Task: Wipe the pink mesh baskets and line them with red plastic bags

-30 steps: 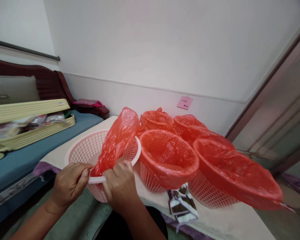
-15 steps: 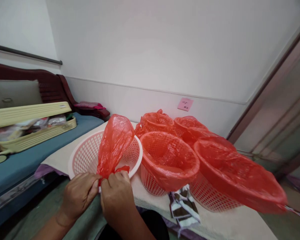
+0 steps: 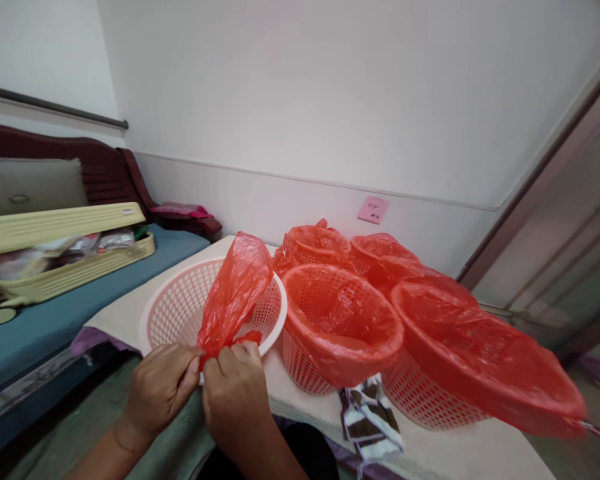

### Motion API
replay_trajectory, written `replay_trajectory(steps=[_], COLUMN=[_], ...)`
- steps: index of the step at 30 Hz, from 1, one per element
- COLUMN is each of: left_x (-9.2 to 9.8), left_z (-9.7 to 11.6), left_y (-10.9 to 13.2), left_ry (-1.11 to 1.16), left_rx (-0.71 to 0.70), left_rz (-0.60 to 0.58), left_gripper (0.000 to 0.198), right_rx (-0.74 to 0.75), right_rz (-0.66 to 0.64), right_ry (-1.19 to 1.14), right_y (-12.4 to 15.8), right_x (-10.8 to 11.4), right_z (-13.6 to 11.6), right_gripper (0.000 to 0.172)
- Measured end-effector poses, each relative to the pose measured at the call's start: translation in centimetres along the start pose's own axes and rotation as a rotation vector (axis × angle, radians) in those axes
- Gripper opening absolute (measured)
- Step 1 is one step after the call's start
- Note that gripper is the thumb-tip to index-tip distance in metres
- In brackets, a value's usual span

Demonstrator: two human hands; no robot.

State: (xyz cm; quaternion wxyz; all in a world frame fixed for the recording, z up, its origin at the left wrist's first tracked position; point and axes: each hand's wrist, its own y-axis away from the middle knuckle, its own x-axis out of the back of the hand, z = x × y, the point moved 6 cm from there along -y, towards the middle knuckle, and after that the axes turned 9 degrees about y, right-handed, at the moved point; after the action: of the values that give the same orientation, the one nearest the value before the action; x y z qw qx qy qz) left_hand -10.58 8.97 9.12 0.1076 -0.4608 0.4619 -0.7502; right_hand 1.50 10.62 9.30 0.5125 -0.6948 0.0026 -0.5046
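A red plastic bag [image 3: 237, 287] stands puffed up over a white-and-pink perforated basket [image 3: 173, 307], its gathered lower end pinched between my two hands. My left hand [image 3: 163, 387] is closed on the bag at the basket's near rim. Right beside it, almost touching, my right hand [image 3: 237, 387] grips the bag too, with a bit of red plastic sticking up behind the knuckles. The fingertips of both hands are partly hidden. Just to the right, a basket lined with red plastic [image 3: 340, 320] stands upright.
More red-lined baskets stand behind, and a large one [image 3: 440, 393] is at the right. A striped cloth [image 3: 373, 420] hangs at the table's [image 3: 465, 453] front edge. On the blue bed [image 3: 180, 250] at left lies an open cream case [image 3: 80, 267]. A pink note [image 3: 373, 209] is on the wall.
The puffed part of the bag has narrowed slightly and leans a little more to the right. Both hands keep their grip in nearly the same spot. The view has shifted slightly.
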Motion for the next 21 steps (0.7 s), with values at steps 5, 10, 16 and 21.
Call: replay_trajectory(steps=[5, 10, 16, 21], left_x=[0.1, -0.2, -3.2, -4.6], left_z=[-1.3, -4.3, -5.7, -4.6], left_y=[-0.5, -3.8, -8.6, -9.1], left_ry=[0.114, 0.405, 0.392, 0.463], left_rx=[0.278, 0.677, 0.732, 0.682], left_rz=[-0.098, -0.106, -0.050, -0.074], left_gripper=[0.016, 0.041, 0.078, 0.049], right_rx=[0.011, 0.010, 0.014, 0.015], right_rz=[0.003, -0.014, 0.019, -0.018], right_ry=[-0.001, 0.015, 0.031, 0.027], right_y=[0.1, 0.1, 0.4, 0.3], right_x=[0.1, 0.2, 0.3, 0.1], right_z=[0.1, -0.1, -0.5, -0.3], right_gripper=[0.007, 0.012, 0.013, 0.012])
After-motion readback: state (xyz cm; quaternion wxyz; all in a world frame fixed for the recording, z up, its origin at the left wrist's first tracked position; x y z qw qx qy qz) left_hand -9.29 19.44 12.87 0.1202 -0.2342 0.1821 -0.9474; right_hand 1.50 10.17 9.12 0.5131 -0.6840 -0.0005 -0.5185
